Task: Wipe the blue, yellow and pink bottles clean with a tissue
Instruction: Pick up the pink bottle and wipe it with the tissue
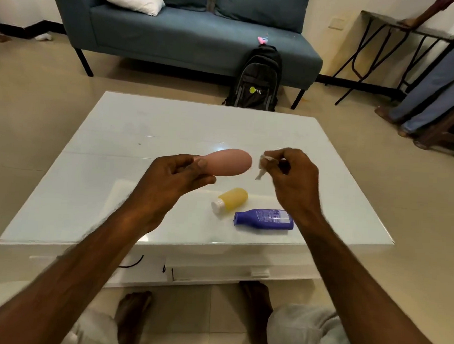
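My left hand [171, 178] grips the pink bottle [230, 162] by its cap end and holds it level above the white table [93, 191], its rounded base pointing right. A short gap to the right, my right hand [292, 180] pinches a small crumpled white tissue [263, 166], apart from the bottle. On the table below lies the yellow bottle [232, 199] with a white cap, on its side. Just in front of it lies the blue bottle [264, 219], also on its side, partly under my right wrist.
A blue sofa [191, 35] with white cushions stands behind the table, a black backpack [257, 81] leaning against it. A folding table [401, 31] and another person's legs [433, 85] are at the right. My knees and feet are under the table's near edge.
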